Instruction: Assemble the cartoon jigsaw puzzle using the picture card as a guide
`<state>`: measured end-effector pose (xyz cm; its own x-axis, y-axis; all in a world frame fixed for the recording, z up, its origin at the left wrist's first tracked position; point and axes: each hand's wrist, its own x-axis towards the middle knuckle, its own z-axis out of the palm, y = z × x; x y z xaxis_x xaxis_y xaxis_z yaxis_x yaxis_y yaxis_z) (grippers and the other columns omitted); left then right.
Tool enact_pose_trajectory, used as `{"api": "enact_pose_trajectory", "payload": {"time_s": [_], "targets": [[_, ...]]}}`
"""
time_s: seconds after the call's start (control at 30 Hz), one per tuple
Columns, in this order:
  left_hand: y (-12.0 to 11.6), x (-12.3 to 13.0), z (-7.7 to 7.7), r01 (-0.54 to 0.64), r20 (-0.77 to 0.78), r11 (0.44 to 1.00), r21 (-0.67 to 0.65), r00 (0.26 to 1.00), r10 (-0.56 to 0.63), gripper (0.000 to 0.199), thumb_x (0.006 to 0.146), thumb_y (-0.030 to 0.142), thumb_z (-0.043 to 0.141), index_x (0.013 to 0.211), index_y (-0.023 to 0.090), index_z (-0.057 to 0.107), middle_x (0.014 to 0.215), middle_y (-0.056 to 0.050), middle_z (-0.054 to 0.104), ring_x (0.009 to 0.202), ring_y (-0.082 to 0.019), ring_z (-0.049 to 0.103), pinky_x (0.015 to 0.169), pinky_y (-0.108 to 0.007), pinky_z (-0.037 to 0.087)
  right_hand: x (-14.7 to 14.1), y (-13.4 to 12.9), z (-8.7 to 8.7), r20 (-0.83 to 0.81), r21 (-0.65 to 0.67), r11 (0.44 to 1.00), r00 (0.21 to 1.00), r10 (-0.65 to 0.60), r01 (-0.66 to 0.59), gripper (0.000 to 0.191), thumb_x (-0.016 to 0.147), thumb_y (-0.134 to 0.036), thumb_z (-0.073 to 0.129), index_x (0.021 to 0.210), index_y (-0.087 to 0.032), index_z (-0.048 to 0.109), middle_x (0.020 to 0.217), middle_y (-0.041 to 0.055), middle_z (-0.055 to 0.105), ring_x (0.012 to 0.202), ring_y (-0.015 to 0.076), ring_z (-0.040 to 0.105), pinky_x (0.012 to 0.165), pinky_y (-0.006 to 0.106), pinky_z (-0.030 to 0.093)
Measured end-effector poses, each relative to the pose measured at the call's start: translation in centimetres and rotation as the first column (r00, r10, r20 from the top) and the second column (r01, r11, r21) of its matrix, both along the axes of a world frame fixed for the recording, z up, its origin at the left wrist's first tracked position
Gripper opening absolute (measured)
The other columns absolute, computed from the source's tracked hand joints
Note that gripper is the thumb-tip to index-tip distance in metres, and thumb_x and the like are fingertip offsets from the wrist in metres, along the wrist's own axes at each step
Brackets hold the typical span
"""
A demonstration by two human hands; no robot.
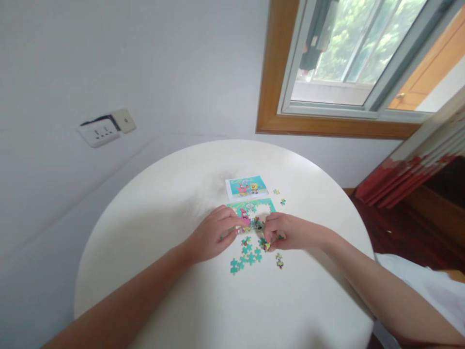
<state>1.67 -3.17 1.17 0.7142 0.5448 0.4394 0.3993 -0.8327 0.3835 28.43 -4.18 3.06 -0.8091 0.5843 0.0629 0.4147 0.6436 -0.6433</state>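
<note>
A partly assembled jigsaw puzzle (270,203) with cartoon figures on teal lies on the white table, with gaps at its middle and right. My left hand (214,233) rests at its left side, fingers stretched over the edge and thumb apart, holding nothing that I can see. At the lower right of the puzzle, my right hand (281,230) pinches a yellow-green puzzle piece (268,246) close to the table. Loose teal pieces (251,258) are scattered just below the puzzle. The fingers hide part of its lower edge.
Behind the puzzle lies a reference picture (246,186) of the same cartoon. More loose pieces (283,201) sit to its right, and another piece (279,261) is nearer me. The round table (145,232) stands by a wall with a socket (100,132) and a window (334,53).
</note>
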Motion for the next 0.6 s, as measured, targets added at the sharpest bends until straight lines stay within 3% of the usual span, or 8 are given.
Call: {"api": "enact_pose_trajectory", "payload": {"time_s": [0.17,0.27,0.33,0.47,0.6], "targets": [[-0.2,0.3,-0.1,0.015,0.010,1.000,-0.005,1.000,-0.015,0.025,0.091,0.015,0.049,0.110,0.021,0.063,0.096,-0.005,0.060,0.092,-0.018,0.052,0.084,-0.031,0.040,-0.1,-0.3,0.4,-0.037,-0.206,0.969,0.989,-0.144,0.134,0.006,0.078,-0.023,0.069,0.077,-0.017,0.068,0.072,-0.0012,0.060,0.065,0.0102,0.052,0.060,0.021,0.040],[-0.4,0.4,-0.2,0.006,0.013,1.000,-0.020,1.000,-0.006,0.024,0.091,0.016,0.050,0.110,0.022,0.063,0.097,-0.005,0.060,0.093,-0.019,0.051,0.086,-0.032,0.039,-0.4,0.2,0.1,-0.132,-0.315,0.902,0.928,-0.349,0.294,0.013,0.076,-0.029,0.070,0.076,-0.016,0.067,0.065,-0.0021,0.061,0.059,0.0092,0.049,0.056,0.022,0.035],[-0.5,0.6,-0.2,-0.031,0.021,0.999,-0.031,0.999,0.031,0.023,0.092,0.018,0.049,0.109,0.022,0.064,0.097,-0.005,0.060,0.092,-0.019,0.051,0.085,-0.033,0.039,-0.8,0.6,-0.3,-0.230,-0.427,0.832,0.847,-0.479,0.355,0.017,0.074,-0.031,0.071,0.073,-0.016,0.064,0.062,-0.0023,0.059,0.056,0.0086,0.048,0.054,0.022,0.032],[-0.9,1.4,0.1,-0.144,0.085,0.987,-0.066,0.985,0.150,0.020,0.094,0.022,0.049,0.107,0.021,0.064,0.097,-0.006,0.059,0.094,-0.019,0.051,0.085,-0.032,0.041,-2.0,1.1,-1.1,-0.372,-0.635,0.700,0.665,-0.648,0.327,0.024,0.069,-0.036,0.073,0.071,-0.016,0.060,0.060,-0.0022,0.060,0.052,0.0076,0.046,0.052,0.023,0.032],[-0.8,2.5,0.4,-0.262,0.132,0.960,-0.096,0.953,0.274,0.017,0.089,0.031,0.060,0.102,0.021,0.066,0.096,-0.005,0.059,0.095,-0.021,0.052,0.085,-0.033,0.042,-3.3,1.1,-1.0,-0.422,-0.670,0.675,0.591,-0.688,0.308,0.022,0.068,-0.034,0.073,0.073,-0.016,0.062,0.062,-0.0007,0.063,0.054,0.0088,0.050,0.055,0.024,0.037]]}}
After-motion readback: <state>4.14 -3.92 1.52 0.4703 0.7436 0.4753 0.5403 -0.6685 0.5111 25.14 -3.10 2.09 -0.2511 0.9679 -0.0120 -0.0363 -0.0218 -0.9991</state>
